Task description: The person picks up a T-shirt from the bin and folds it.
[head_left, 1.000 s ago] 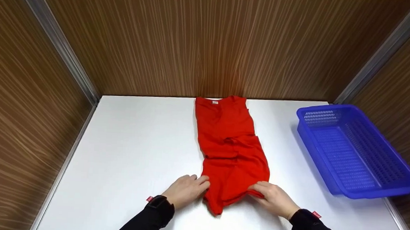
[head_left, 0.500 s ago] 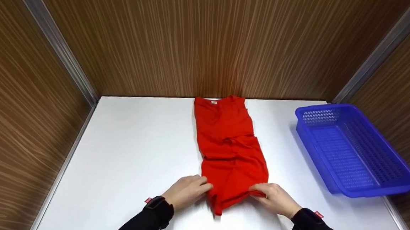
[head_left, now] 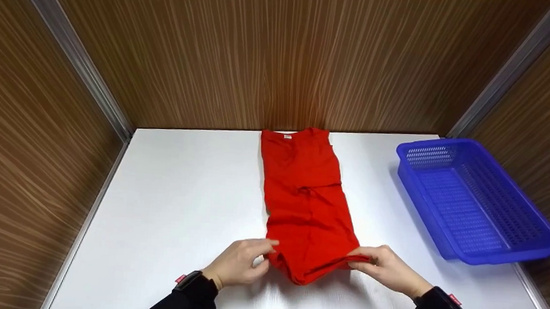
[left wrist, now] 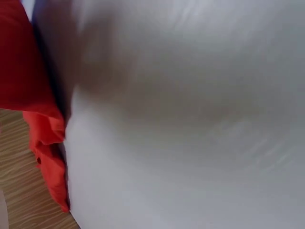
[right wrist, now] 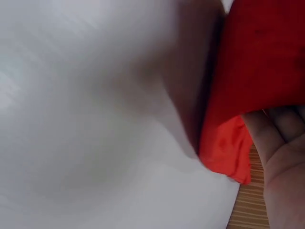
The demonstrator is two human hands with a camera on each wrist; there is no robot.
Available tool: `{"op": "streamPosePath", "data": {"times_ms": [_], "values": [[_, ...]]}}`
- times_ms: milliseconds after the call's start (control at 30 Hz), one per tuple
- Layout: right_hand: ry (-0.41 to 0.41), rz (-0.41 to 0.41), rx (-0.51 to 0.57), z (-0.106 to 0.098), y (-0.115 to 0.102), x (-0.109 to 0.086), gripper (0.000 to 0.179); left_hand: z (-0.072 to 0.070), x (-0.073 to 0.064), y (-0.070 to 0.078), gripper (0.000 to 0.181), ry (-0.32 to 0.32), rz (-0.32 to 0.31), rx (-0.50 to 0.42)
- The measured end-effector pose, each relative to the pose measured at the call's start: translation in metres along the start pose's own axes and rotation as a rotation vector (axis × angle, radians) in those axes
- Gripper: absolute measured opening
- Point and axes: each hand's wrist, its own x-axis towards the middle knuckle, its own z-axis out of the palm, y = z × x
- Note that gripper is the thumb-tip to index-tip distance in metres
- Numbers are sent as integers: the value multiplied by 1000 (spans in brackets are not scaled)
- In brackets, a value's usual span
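A red shirt (head_left: pixel 307 209) lies lengthwise on the white table, its neckline and small white label (head_left: pixel 287 136) at the far end. Creases cross its middle. At the near left corner my left hand (head_left: pixel 239 262) holds the cloth, fingers above and thumb below. My right hand (head_left: pixel 387 269) pinches the near right corner, with the layered hem between thumb and fingers. Between the hands the near edge sags to a rounded low point. In the right wrist view the raised red cloth (right wrist: pixel 267 62) hides the fingertips. The left wrist view shows only cloth (left wrist: pixel 24 71) and table.
A blue perforated plastic basket (head_left: pixel 469 258) stands on the right of the white table (head_left: pixel 182 192). Wood-grain panels (head_left: pixel 205 50) enclose the back and both sides, with metal strips at the corners. The shirt's far end lies close to the back panel.
Both hands have moved apart and slightly toward the near side, drawing the hem wider. The near corners are spread, the pointed tip is rounder, and the lower creases are flatter. The basket stays put.
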Motion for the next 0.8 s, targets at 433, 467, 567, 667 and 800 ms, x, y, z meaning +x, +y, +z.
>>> {"op": "streamPosePath", "data": {"times_ms": [433,467,567,667,800], "values": [[-60,74,204,-14,-25,6,16,-24,8,16,5,-99,-410,-524],[-66,81,219,-14,-27,6,17,-24,9,17,4,-117,-440,-569],[-85,108,231,-15,-30,7,17,-28,12,19,4,-180,-533,-703],[-85,120,211,-15,-31,9,19,-30,15,19,14,-222,-607,-813],[-24,110,190,-18,-28,15,26,-29,21,13,28,-173,-649,-859]]}}
